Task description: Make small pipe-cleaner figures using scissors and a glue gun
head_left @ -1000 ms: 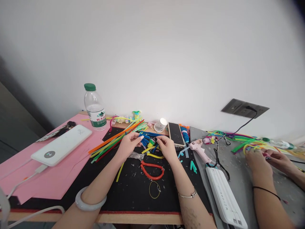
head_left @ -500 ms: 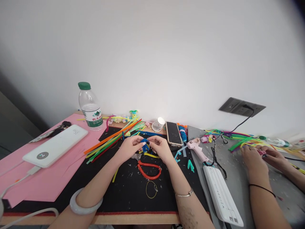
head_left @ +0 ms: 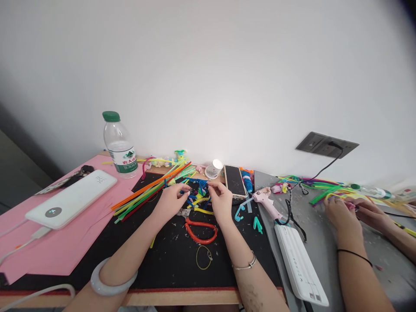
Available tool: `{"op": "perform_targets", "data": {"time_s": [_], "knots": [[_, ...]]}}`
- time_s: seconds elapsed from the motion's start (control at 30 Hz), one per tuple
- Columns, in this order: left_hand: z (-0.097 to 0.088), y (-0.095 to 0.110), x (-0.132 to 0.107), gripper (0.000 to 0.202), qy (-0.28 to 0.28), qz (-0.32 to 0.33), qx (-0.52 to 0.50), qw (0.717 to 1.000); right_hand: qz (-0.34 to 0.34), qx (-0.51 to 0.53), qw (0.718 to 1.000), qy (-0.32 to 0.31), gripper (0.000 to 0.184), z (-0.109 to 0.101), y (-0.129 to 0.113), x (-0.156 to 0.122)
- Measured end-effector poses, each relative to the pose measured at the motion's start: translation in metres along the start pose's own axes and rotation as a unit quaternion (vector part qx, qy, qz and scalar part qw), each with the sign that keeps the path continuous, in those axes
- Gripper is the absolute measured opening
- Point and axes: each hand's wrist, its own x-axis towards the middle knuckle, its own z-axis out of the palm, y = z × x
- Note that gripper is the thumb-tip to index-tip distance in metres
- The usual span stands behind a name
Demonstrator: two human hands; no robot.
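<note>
My left hand is closed, its thumb and fingertips pinched at the end of a thin blue pipe cleaner piece, mostly hidden. Opposite it, my right hand pinches a looped blue pipe cleaner between thumb and forefinger. Yellow pipe cleaner pieces lie below and between the fingers. Just under the hands are pliers with red handles, their metal head partly covered by the left hand. A bundle of orange, green and red pipe cleaners lies left of my left hand.
A phone and a paper cup stand behind. To the right lie a pink glue gun and a white power strip. A water bottle and white power bank are left. A co-worker's hands work at right.
My hands have moved apart from being close together over the blue pipe cleaner, and blue and yellow pieces now show between them. The whole view has shifted slightly.
</note>
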Motion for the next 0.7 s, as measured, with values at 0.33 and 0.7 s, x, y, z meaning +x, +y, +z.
{"op": "perform_targets", "data": {"time_s": [0.33, 0.7], "knots": [[-0.005, 0.008, -0.001, 0.022, -0.005, 0.056, -0.073, 0.996, -0.030, -0.025, 0.988, -0.152, 0.016, 0.000, -0.004, 0.002], [-0.002, -0.001, 0.004, 0.024, 0.078, -0.044, -0.203, 0.975, -0.102, -0.170, 0.974, -0.110, 0.012, -0.005, 0.002, 0.006]]}}
